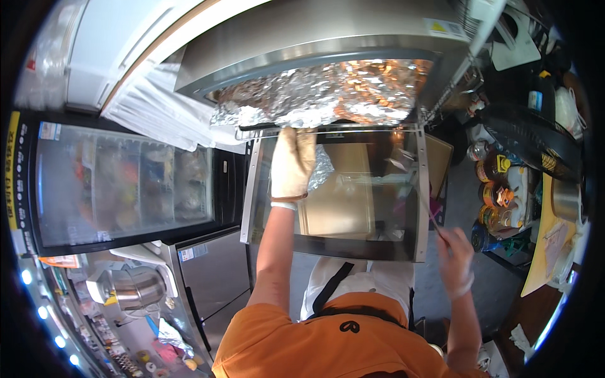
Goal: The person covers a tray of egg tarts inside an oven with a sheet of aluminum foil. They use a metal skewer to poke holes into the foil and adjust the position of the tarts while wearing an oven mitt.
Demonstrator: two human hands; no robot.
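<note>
Before me a steel oven (312, 35) stands with its glass door (338, 193) folded down. My left hand (292, 163), in a cream oven mitt, is closed on the front edge of a wire rack (359, 128) at the oven's mouth. Crumpled aluminium foil (321, 92) covers what lies on the rack; its contents are hidden. A smaller piece of foil (323, 169) shows beside the mitt. My right hand (456, 260), without a mitt and blurred, grips the handle of thin metal tongs (427, 208) to the right of the door.
A glass-fronted display fridge (127, 182) stands at the left, above a steel cabinet (215, 271) and a stand mixer (137, 286). Bottles of oil and sauce (494, 193) crowd the right side, near a black fan (529, 137) and a yellow cutting board (543, 245).
</note>
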